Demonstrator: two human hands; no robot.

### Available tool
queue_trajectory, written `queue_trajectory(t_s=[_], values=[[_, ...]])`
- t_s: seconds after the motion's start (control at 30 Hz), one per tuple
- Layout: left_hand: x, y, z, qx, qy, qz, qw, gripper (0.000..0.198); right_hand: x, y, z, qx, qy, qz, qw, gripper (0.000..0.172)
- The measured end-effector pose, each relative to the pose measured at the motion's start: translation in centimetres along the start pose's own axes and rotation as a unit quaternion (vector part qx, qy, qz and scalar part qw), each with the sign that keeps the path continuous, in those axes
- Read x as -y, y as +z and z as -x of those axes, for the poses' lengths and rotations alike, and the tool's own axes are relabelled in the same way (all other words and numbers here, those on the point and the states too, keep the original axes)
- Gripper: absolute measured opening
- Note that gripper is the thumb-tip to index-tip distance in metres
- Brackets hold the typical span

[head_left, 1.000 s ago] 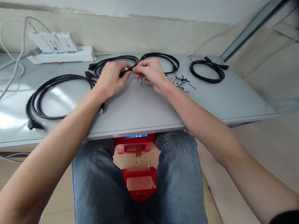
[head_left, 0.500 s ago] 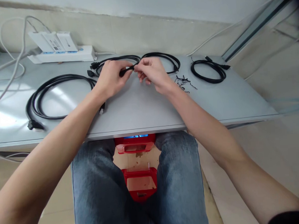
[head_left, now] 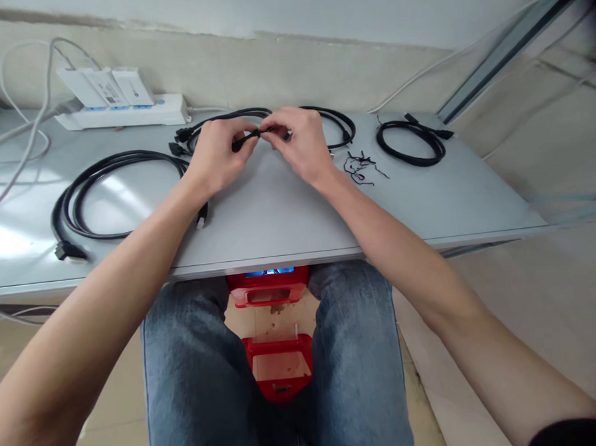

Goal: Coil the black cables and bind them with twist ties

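Note:
My left hand [head_left: 223, 150] is closed around a black cable [head_left: 244, 142] above the back middle of the table. My right hand [head_left: 300, 142] meets it fingertip to fingertip, pinching a thin black strand, seemingly a twist tie, at the cable. The fingers partly hide this spot. Behind both hands lie loops of black cable [head_left: 336, 116], with plugs [head_left: 182, 136] showing to the left. A larger coiled cable [head_left: 77, 201] rests by my left forearm. To the right of my right hand is a small heap of black twist ties [head_left: 361, 168].
A tied cable coil [head_left: 411, 144] lies at the right of the grey table [head_left: 278, 230]. At the back left stands a white power strip [head_left: 127, 114] with white adapters [head_left: 106, 88] and cords. A wall runs behind the table. Below, a red stool [head_left: 269, 294] shows between my knees.
My right hand has turned and moved slightly left, its fingertips now pressed close against those of my left hand. The view has shifted a little.

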State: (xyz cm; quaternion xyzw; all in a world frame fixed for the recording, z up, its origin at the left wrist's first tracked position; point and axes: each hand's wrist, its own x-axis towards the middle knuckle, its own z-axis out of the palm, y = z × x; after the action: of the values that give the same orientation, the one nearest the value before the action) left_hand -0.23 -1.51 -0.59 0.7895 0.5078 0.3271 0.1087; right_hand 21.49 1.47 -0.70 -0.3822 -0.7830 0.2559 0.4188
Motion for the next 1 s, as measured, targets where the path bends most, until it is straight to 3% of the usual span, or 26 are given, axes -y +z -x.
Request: queue_trajectory(t_s=[0.27,0.43,0.6,0.8,1.0], values=[[0.18,0.2,-0.14,-0.011,-0.001,0.007,1.0,0.051,-0.26,-0.35,-0.39,-0.011,-0.06,0.073,0.995,0.025],[-0.21,-0.31,0.02,0.029,-0.01,-0.008,1.0,0.051,-0.39,-0.35,-0.14,-0.014,-0.077,0.076,0.994,0.033],[-0.16,-0.11,0.0,0.008,-0.003,0.0,1.0,0.049,-0.34,-0.39,0.16,-0.034,-0.102,0.108,0.988,0.045],[-0.03,0.36,-0.07,-0.015,0.012,0.021,1.0,0.044,0.04,-0.64,0.26,-0.019,-0.097,0.234,0.967,0.041],[0.21,0.38,-0.18,-0.015,0.015,0.02,1.0,0.043,-0.55,0.02,0.0,-0.03,-0.092,0.213,0.972,0.053]])
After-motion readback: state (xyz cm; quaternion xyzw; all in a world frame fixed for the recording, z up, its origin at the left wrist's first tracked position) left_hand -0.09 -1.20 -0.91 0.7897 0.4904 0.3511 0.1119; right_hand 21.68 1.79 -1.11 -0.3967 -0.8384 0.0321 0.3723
